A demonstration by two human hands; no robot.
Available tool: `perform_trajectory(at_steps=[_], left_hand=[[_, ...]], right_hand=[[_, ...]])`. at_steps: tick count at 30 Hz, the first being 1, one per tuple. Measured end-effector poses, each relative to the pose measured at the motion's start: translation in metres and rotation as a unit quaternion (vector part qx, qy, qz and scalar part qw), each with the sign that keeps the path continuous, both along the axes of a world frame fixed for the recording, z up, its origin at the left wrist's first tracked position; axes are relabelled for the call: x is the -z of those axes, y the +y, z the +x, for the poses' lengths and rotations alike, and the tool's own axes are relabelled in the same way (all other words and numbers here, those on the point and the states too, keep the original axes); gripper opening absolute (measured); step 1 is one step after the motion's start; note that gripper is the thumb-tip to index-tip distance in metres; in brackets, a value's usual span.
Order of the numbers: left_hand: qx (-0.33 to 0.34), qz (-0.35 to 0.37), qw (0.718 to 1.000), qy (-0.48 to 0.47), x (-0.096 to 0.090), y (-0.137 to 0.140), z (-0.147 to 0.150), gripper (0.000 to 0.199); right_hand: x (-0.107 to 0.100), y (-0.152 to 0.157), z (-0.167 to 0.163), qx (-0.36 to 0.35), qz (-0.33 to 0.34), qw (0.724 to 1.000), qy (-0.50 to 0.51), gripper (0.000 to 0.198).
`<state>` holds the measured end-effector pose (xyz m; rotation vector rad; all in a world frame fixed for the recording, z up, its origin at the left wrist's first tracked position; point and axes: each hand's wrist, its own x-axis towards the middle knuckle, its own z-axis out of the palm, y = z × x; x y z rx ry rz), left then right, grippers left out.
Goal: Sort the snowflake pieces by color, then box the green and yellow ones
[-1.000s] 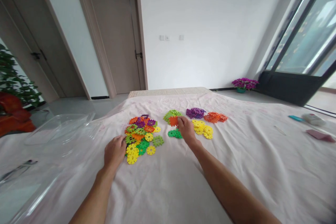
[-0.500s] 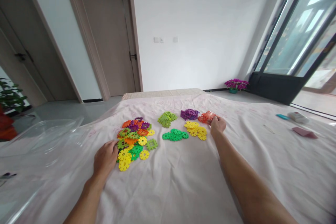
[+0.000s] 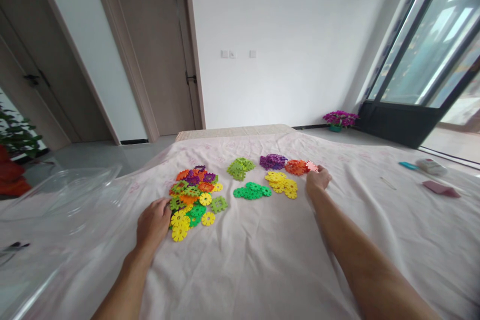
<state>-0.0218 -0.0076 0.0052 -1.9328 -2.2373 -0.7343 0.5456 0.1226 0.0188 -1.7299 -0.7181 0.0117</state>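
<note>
On the left of the cloth, my left hand [image 3: 153,221] rests against the edge of a mixed pile of plastic interlocking pieces [image 3: 192,191], fingers loosely bent and partly hidden, with no piece seen in its grasp. My right hand [image 3: 318,178] pinches a red-orange interlocking piece [image 3: 311,166], shiny with glare, at the right side of a heap of orange pieces [image 3: 295,167]. Close by lie heaps sorted by colour: purple pieces [image 3: 273,161], yellow discs [image 3: 282,184], green discs [image 3: 252,191] and light green square pieces [image 3: 240,168].
A pale cloth [image 3: 240,255] with wrinkles covers the surface. Clear plastic containers [image 3: 71,185] stand at the left. Over on the right are a pink folded item [image 3: 441,189], a blue item [image 3: 408,165], a white packet [image 3: 431,166] and a thin stick [image 3: 388,183].
My right hand has shifted slightly right, and the red-orange piece in it now tilts and catches light beside the orange heap. My left hand stays by the mixed pile. The view has moved a little.
</note>
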Motion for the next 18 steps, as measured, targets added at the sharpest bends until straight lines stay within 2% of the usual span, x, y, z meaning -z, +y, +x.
perform_trajectory(at_steps=[2, 4, 6, 8, 11, 13, 15, 18], left_hand=[[0.001, 0.001, 1.000, 0.001, 0.000, 0.000, 0.000, 0.039], [0.000, 0.000, 1.000, 0.002, -0.001, 0.000, 0.001, 0.039], [-0.001, -0.002, 1.000, 0.000, -0.002, 0.000, 0.002, 0.039], [0.000, -0.002, 1.000, -0.003, -0.003, 0.000, 0.002, 0.039], [0.003, 0.000, 1.000, -0.006, -0.004, -0.002, 0.004, 0.038], [0.001, 0.000, 1.000, -0.008, -0.006, -0.003, 0.005, 0.038], [0.000, -0.002, 1.000, -0.009, -0.007, -0.004, 0.006, 0.038], [0.002, -0.003, 1.000, -0.009, -0.009, -0.005, 0.007, 0.039]], right_hand=[[-0.006, 0.000, -0.012, 0.019, 0.012, 1.000, -0.003, 0.054], [-0.013, 0.001, -0.035, -0.010, 0.044, 0.999, -0.032, 0.052], [-0.019, -0.002, -0.070, -0.109, 0.074, 0.988, -0.080, 0.045], [-0.023, -0.010, -0.114, -0.252, 0.076, 0.960, -0.099, 0.037], [-0.025, -0.034, -0.181, -0.433, 0.044, 0.878, -0.200, 0.029], [-0.026, -0.054, -0.216, -0.526, 0.000, 0.798, -0.296, 0.025], [-0.029, -0.071, -0.239, -0.560, -0.035, 0.743, -0.365, 0.035], [-0.033, -0.083, -0.255, -0.571, -0.085, 0.697, -0.426, 0.045]])
